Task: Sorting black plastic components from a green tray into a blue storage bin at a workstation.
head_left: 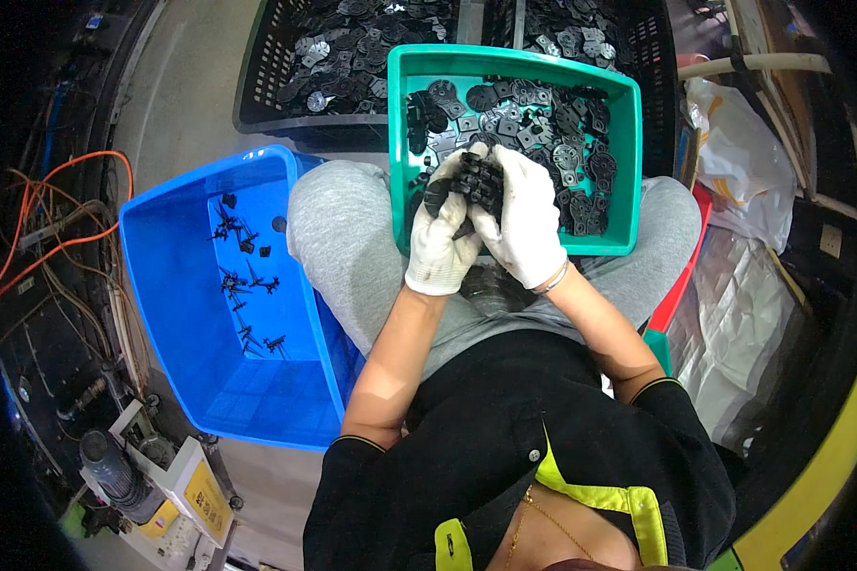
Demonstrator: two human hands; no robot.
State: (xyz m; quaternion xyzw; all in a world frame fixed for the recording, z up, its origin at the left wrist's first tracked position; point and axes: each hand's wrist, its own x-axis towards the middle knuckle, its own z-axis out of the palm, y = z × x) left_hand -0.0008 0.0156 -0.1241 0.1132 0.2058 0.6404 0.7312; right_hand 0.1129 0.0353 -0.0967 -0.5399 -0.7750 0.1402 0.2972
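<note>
A bunch of black molded plastic parts [480,181] is gripped between my two gloved hands, just over the near edge of a green bin [514,246]. My left hand [440,243] wears a white glove and curls round the bunch from the left. On the other side, my right hand [531,214], gloved in white too, closes on it with the fingers pointing up and inward. The green bin rests across my lap and holds many flat, dark, rounded parts [568,157]. Exactly how many pieces sit in my hands is hidden by the fingers.
To the left stands a blue bin [229,381] with several black sprue scraps [248,281]. Beyond the green bin, black crates [276,124] hold more dark parts. Orange cables [67,252] hang at far left. Clear plastic bags [743,181] lie at right, beside a red bin [681,276].
</note>
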